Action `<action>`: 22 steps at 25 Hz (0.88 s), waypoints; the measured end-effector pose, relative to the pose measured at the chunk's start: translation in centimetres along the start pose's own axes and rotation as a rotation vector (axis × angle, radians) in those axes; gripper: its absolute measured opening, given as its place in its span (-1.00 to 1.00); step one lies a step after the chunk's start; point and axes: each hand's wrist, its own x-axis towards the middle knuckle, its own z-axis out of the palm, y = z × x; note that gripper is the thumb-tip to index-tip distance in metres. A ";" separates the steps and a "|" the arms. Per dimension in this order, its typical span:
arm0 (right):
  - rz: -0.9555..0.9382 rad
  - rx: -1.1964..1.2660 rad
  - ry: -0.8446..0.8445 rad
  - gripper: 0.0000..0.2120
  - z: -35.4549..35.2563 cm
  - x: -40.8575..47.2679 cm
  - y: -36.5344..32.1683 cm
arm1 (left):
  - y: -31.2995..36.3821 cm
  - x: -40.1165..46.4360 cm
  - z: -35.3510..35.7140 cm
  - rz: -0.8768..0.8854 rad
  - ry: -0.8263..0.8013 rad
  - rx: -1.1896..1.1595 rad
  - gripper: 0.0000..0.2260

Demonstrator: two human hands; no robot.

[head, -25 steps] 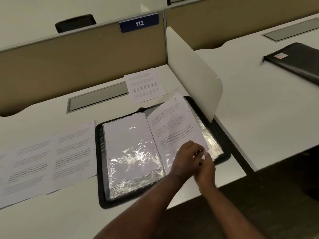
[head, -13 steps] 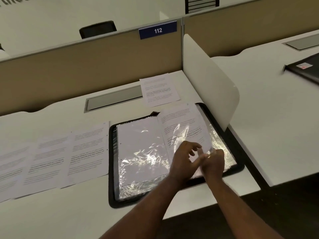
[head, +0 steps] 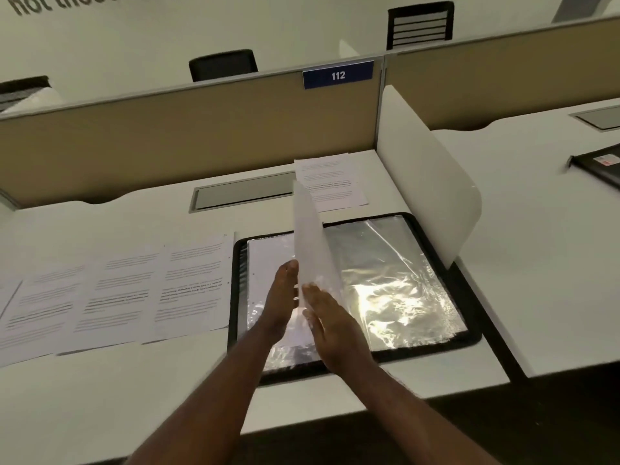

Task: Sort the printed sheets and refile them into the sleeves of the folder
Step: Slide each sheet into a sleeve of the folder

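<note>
Fingers of the left hand lie straight against the left face of a raised sleeve, while the right hand lays its straight fingers flat on the sleeve's right face near the lower edge — the page stands almost upright between the two palms, neither hand curled round it. Whether a sheet sits inside the sleeve cannot be told.

From the head view, the folder lies open on the white surface, its black rim showing all round. Crinkled clear sleeves on its right half catch a bright glare; the left half is mostly hidden behind the left forearm and the standing page.

Just left of the folder, three printed sheets lie side by side, overlapping at their edges. One more printed sheet lies behind the folder, its near corner hidden by the raised sleeve, beside a grey cable hatch.

A white curved divider stands close along the folder's right edge — beyond it, on the next desk, part of a second black folder shows. A tan partition carries a blue plate reading 112.
</note>
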 end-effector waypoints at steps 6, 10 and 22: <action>-0.089 -0.059 -0.506 -0.15 1.0 1.6 -1.0 | -1.5 0.4 -8.1 -0.113 0.190 0.002 -0.66; 0.014 -0.074 -0.395 -0.24 1.0 5.7 1.3 | -2.0 1.6 -10.7 -0.074 0.428 0.173 -0.58; 0.277 -0.129 0.000 -0.32 -2.4 24.5 13.1 | 1.3 21.4 -10.6 0.206 0.239 0.541 -0.52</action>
